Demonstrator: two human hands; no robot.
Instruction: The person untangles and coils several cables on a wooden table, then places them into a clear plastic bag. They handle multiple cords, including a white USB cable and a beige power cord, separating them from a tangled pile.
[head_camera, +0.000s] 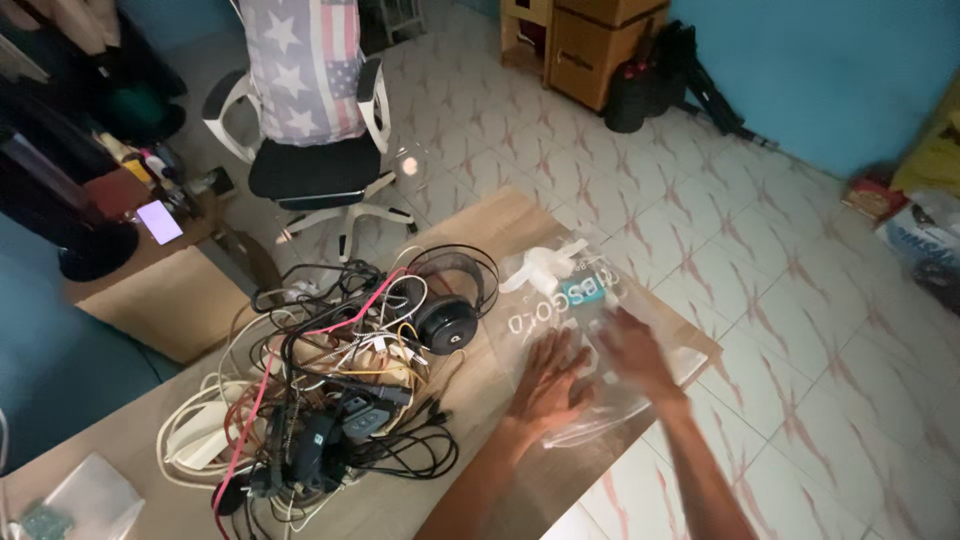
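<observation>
A clear plastic bag (560, 285) with a teal label and a white item inside lies flat on the wooden table (500, 215). My left hand (548, 385) rests palm down on the bag's near part, fingers spread. My right hand (632, 350) is also flat on the bag, just to the right, slightly blurred. Left of the bag sit black headphones (448, 318) on the edge of a big tangle of cables (320, 390) in black, white, red and yellow.
A black and white office chair (305, 150) with a star-and-stripe cover stands beyond the table. A phone (159, 221) lies on a side table at left. Cardboard boxes (600, 45) and black bags stand by the blue wall. Tiled floor lies to the right.
</observation>
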